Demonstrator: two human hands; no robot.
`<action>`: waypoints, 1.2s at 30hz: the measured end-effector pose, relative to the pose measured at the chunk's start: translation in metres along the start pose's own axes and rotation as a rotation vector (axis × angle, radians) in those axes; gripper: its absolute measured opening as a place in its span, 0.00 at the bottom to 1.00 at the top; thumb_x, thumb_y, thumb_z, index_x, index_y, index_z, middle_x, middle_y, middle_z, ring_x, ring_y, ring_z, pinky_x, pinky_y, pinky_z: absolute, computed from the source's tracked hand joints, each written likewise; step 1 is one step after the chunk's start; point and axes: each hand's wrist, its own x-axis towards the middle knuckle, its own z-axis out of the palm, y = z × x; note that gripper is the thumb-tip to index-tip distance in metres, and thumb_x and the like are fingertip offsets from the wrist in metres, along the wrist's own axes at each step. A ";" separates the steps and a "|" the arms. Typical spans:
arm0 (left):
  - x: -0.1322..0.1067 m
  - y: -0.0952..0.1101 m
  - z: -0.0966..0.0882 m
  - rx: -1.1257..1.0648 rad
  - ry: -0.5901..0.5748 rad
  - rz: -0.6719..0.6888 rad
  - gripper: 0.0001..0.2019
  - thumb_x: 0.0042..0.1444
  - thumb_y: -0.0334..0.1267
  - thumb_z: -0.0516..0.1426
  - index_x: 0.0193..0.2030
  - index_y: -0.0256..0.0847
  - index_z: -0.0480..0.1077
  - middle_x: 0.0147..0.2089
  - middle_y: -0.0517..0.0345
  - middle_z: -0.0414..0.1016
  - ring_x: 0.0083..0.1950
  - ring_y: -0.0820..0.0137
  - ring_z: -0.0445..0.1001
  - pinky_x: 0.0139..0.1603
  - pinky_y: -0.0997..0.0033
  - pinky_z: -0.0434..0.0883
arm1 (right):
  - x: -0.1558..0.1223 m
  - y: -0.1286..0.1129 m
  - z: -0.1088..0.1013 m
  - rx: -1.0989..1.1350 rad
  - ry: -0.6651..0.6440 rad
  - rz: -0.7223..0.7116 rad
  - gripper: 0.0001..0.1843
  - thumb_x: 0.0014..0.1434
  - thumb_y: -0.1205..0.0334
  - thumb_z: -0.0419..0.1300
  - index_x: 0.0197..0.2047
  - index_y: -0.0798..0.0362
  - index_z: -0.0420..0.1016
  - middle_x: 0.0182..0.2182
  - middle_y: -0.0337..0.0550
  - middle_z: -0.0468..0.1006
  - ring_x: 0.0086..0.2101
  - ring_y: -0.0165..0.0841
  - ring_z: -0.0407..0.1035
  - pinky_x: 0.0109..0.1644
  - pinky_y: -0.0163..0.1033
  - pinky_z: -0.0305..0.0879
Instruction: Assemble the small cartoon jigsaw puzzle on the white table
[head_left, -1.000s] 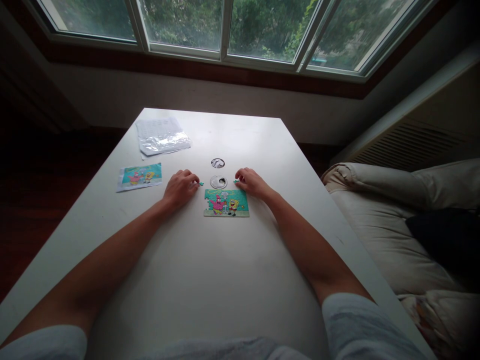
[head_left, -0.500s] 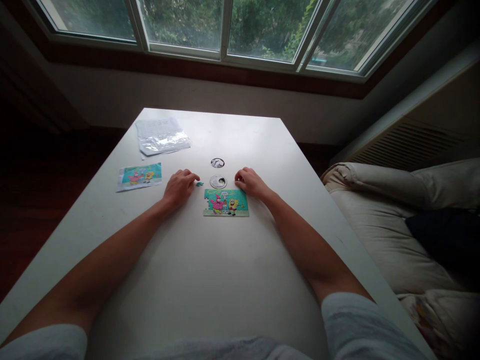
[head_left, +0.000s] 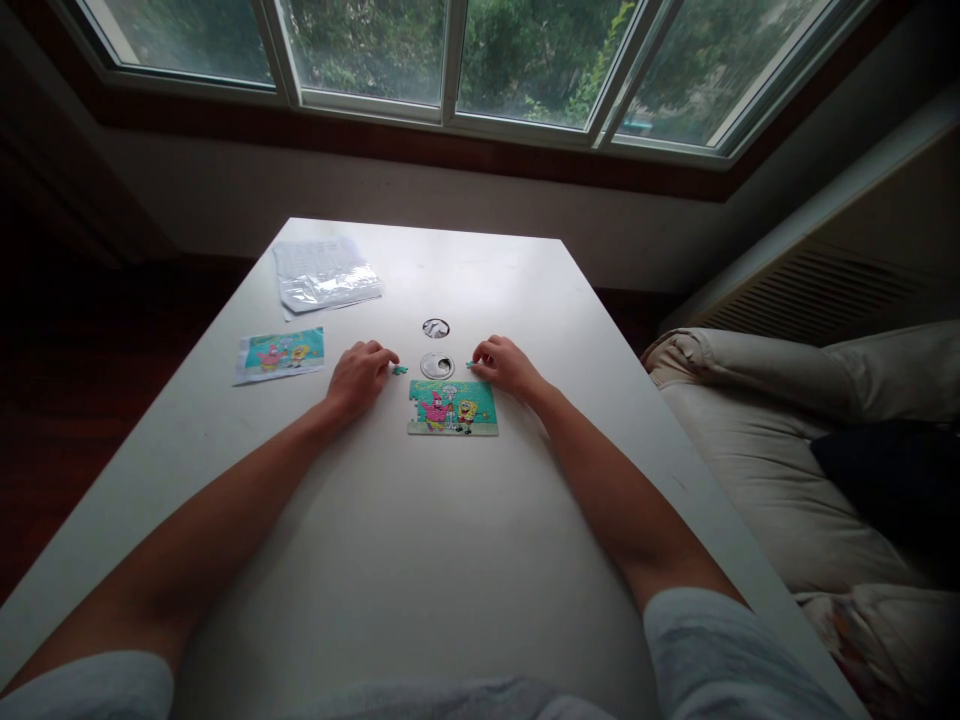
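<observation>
A nearly whole jigsaw puzzle (head_left: 453, 408) with cartoon figures lies flat on the white table (head_left: 420, 540), with a ragged gap along its left edge. Left of its top corner, the bent fingers of my left hand (head_left: 362, 373) are closed at a small teal puzzle piece (head_left: 400, 370), which sticks out by the fingertips. Above the puzzle's right corner, my right hand (head_left: 502, 363) pinches another small teal piece (head_left: 470, 365) between thumb and fingers. How firmly the left fingers grip is too small to tell.
A printed picture sheet (head_left: 280, 355) matching the puzzle lies at the left. Behind it are papers in a clear plastic sleeve (head_left: 326, 275). Two round metal-rimmed openings (head_left: 436, 366) sit just beyond the puzzle. A beige sofa (head_left: 750, 440) stands along the right side.
A teal piece now shows more plainly at my right fingertips. My left hand and the puzzle have hardly moved.
</observation>
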 end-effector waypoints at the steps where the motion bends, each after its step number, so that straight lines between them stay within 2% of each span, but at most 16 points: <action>1: 0.000 0.000 0.000 -0.002 0.000 -0.001 0.13 0.64 0.34 0.52 0.46 0.46 0.78 0.46 0.50 0.76 0.48 0.58 0.70 0.51 0.55 0.67 | 0.000 -0.001 0.002 -0.020 0.013 0.004 0.06 0.60 0.58 0.64 0.37 0.50 0.76 0.37 0.44 0.72 0.40 0.38 0.65 0.44 0.41 0.62; 5: 0.000 -0.001 0.002 -0.003 0.000 -0.003 0.13 0.64 0.35 0.52 0.45 0.46 0.79 0.46 0.50 0.76 0.49 0.58 0.70 0.51 0.55 0.67 | 0.001 -0.007 0.006 -0.020 0.035 0.002 0.08 0.63 0.57 0.62 0.33 0.51 0.74 0.35 0.44 0.72 0.39 0.37 0.64 0.43 0.41 0.61; 8: 0.000 -0.001 0.003 -0.005 0.001 -0.007 0.13 0.64 0.35 0.53 0.45 0.46 0.79 0.46 0.50 0.76 0.49 0.58 0.70 0.51 0.55 0.67 | 0.000 -0.009 0.004 0.041 0.026 0.002 0.03 0.62 0.62 0.61 0.38 0.51 0.75 0.34 0.43 0.72 0.37 0.35 0.65 0.42 0.40 0.61; 12: 0.000 -0.001 0.002 -0.012 -0.001 -0.005 0.12 0.64 0.34 0.53 0.45 0.46 0.79 0.46 0.50 0.75 0.48 0.58 0.70 0.51 0.56 0.67 | -0.002 -0.010 0.000 0.076 -0.014 -0.038 0.09 0.59 0.63 0.63 0.44 0.50 0.77 0.37 0.43 0.72 0.39 0.35 0.65 0.43 0.39 0.63; 17: 0.000 0.002 0.000 -0.012 -0.002 0.008 0.12 0.64 0.34 0.53 0.44 0.45 0.79 0.45 0.51 0.76 0.48 0.58 0.70 0.50 0.56 0.67 | 0.000 -0.009 0.003 0.043 -0.017 -0.033 0.07 0.60 0.63 0.63 0.43 0.50 0.79 0.38 0.44 0.72 0.41 0.37 0.65 0.46 0.41 0.63; 22: 0.000 0.003 0.001 -0.002 -0.005 0.014 0.13 0.64 0.34 0.52 0.45 0.45 0.79 0.45 0.51 0.76 0.48 0.58 0.70 0.50 0.56 0.67 | 0.002 -0.010 0.003 0.028 -0.057 0.008 0.06 0.60 0.62 0.63 0.42 0.51 0.75 0.39 0.45 0.72 0.42 0.38 0.65 0.46 0.41 0.63; 29: 0.000 0.004 0.001 -0.035 -0.011 0.013 0.12 0.63 0.34 0.53 0.46 0.46 0.78 0.45 0.51 0.76 0.48 0.58 0.70 0.51 0.55 0.68 | 0.000 -0.020 0.007 0.097 0.009 0.038 0.07 0.57 0.63 0.61 0.41 0.50 0.71 0.32 0.38 0.73 0.32 0.32 0.64 0.36 0.37 0.58; 36: -0.001 0.020 -0.002 -0.139 0.000 0.030 0.12 0.63 0.36 0.53 0.45 0.45 0.78 0.45 0.52 0.77 0.47 0.60 0.72 0.50 0.57 0.70 | -0.001 -0.046 0.017 0.376 0.118 0.018 0.07 0.59 0.56 0.62 0.38 0.49 0.73 0.30 0.36 0.77 0.29 0.30 0.66 0.37 0.37 0.63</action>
